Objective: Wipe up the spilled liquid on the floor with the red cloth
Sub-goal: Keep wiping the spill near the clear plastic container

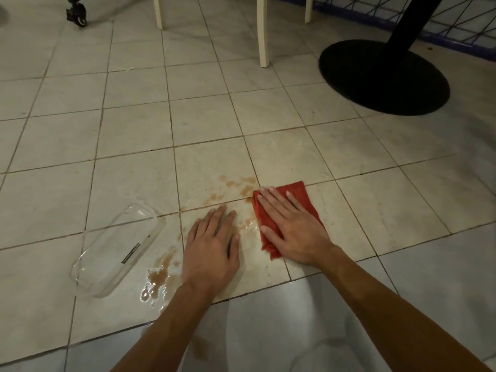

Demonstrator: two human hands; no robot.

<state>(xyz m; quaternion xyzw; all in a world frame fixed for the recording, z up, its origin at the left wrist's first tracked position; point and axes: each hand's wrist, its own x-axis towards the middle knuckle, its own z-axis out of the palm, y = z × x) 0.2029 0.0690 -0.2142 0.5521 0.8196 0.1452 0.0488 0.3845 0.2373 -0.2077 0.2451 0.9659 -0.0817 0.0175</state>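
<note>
Both bare arms reach forward from the lower edge of the view, palms down. The left hand (212,245) lies flat, its fingers (218,216) straight and close together, the thumb out toward the other hand. The right hand (292,224) is just beside it and a little further forward. It is also flat, with fingers straight and slightly spread, angled toward the left. The left forearm (161,326) and right forearm (389,312) slant inward toward each other, wrists nearly straight.

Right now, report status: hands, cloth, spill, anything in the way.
Right hand flat on red cloth, pressing it down. Left hand flat on floor. Brown spill unwiped around left hand. Clear plastic tray beside the puddle.
</note>
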